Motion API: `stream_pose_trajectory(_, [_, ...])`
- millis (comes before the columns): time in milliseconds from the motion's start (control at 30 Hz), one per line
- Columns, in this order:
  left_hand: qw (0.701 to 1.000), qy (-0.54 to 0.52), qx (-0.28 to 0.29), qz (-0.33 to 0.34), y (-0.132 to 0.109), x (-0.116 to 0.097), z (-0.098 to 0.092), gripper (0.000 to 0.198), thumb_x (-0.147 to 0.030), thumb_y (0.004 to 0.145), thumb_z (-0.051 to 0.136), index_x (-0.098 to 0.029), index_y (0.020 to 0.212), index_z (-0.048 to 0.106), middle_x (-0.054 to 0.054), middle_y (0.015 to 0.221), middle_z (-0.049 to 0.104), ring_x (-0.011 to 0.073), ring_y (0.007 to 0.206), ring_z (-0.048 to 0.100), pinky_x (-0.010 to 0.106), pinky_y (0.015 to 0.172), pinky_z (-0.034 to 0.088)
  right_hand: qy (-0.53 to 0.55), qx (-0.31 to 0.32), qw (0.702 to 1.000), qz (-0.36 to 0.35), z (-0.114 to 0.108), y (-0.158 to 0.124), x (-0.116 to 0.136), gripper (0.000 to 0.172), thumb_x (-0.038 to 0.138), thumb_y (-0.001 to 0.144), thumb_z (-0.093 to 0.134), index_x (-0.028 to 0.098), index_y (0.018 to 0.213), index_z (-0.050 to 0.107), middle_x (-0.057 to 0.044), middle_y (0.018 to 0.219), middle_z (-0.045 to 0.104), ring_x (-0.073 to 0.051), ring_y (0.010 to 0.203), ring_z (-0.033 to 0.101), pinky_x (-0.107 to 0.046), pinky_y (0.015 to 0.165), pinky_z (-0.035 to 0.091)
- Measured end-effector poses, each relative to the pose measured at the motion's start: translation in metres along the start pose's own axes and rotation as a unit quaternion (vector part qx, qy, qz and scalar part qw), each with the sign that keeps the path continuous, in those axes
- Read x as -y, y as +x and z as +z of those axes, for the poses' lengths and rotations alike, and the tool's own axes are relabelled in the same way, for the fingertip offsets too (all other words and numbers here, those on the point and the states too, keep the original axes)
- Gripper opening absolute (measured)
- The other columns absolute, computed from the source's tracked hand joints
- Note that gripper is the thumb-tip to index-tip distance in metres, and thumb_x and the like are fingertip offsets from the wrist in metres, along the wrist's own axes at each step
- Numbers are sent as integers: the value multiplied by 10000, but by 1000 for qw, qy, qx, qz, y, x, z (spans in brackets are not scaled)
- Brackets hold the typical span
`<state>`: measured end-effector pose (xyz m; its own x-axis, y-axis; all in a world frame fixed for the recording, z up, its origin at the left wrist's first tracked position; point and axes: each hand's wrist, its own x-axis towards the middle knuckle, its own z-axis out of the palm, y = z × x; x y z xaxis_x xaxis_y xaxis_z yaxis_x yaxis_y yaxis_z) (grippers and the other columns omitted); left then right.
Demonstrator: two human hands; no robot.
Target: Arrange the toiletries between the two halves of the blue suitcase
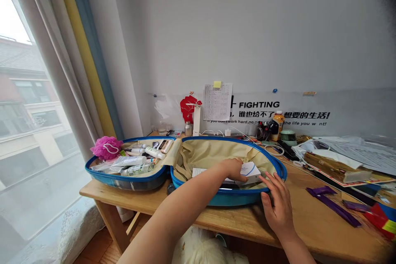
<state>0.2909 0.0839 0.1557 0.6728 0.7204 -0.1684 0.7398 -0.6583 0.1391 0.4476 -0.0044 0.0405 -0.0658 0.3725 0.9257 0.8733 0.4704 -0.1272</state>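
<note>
A blue-rimmed suitcase lies open in two halves. My left hand (234, 169) reaches into its beige-lined right half (213, 148), closed on the left end of a white box (250, 170) with blue print. The thumb shows near the box's lower edge, while the other fingers are partly hidden. White printed packaging (198, 172) lies beyond my forearm in the same half. My right hand (277, 204) is open at the front right rim, its fingers spread and their tips close to the white box. Whether they touch it, I cannot tell.
In the suitcase's left half (123, 181) are tubes, a clear bottle (137, 169) and a pink bath puff (107, 147). Right of the suitcase, the wooden table (305, 218) holds purple wrappers (335, 208), a brown case (335, 167) and papers. An orange-labelled bottle (277, 126) stands behind.
</note>
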Motion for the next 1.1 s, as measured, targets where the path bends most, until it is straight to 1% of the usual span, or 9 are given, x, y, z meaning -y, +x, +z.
stream_pose_trajectory(167, [999,29,18,4,7,-6,10,734,-470,778,636,-89,1366,417,178,1370,526,257,1232,536,310,1010,438,5,4,1000,1,-2,2,3,373,347,953,355,241,1271,517,-100,1312,547,-275,1322,419,-489,1050,381])
stream_pose_trajectory(300, [998,44,40,8,10,-6,14,767,-450,767,660,-62,1377,403,191,1377,517,271,1237,525,325,1012,436,11,1,1000,1,-3,2,3,371,343,950,363,239,1269,522,-98,1308,551,-273,1322,420,-483,1053,378])
stream_pose_trajectory(500, [997,49,64,-1,11,-4,12,723,-481,756,667,-127,1353,464,145,1375,536,246,1212,549,295,977,459,4,7,1000,9,-2,1,2,373,361,948,354,243,1252,535,-96,1299,559,-278,1311,433,-486,1041,387])
stream_pose_trajectory(600, [996,52,70,-8,9,-3,11,662,-521,778,631,-155,1317,516,143,1382,529,249,1205,554,303,977,460,4,-1,1000,-2,-2,2,3,377,345,947,360,241,1268,529,-93,1309,555,-269,1317,427,-472,1050,381])
stream_pose_trajectory(767, [997,48,62,-20,4,-2,12,652,-587,818,544,-132,1285,563,198,1365,522,280,1178,573,353,963,474,0,-6,1000,-12,-1,3,2,378,338,947,363,236,1276,518,-103,1302,557,-279,1317,426,-484,1049,378])
stream_pose_trajectory(867, [998,40,35,-18,-1,0,7,619,-580,835,519,-152,1278,576,186,1388,506,291,1231,530,371,978,460,-1,-9,1000,-10,0,2,0,376,341,949,355,233,1269,521,-107,1293,563,-286,1315,427,-495,1043,380])
stream_pose_trajectory(933, [999,34,-6,-18,-6,8,-2,586,-562,871,474,-194,1322,541,140,1425,484,261,1281,483,351,1023,420,-1,-6,1000,-6,0,2,-1,377,348,947,355,237,1266,525,-103,1291,567,-289,1313,430,-498,1039,384])
stream_pose_trajectory(1033, [995,29,-87,-36,-23,38,-27,509,-519,936,367,-268,1360,499,46,1418,504,178,1285,469,264,1056,362,-3,1,1000,-2,0,2,-1,374,356,947,361,242,1261,529,-97,1290,569,-286,1307,437,-489,1034,390])
stream_pose_trajectory(1100, [987,33,-136,-78,-42,71,-44,470,-484,963,299,-275,1287,568,26,1359,552,169,1240,499,242,1031,373,-2,2,1000,1,-1,3,0,368,357,950,361,240,1255,530,-97,1292,568,-282,1309,434,-480,1036,388])
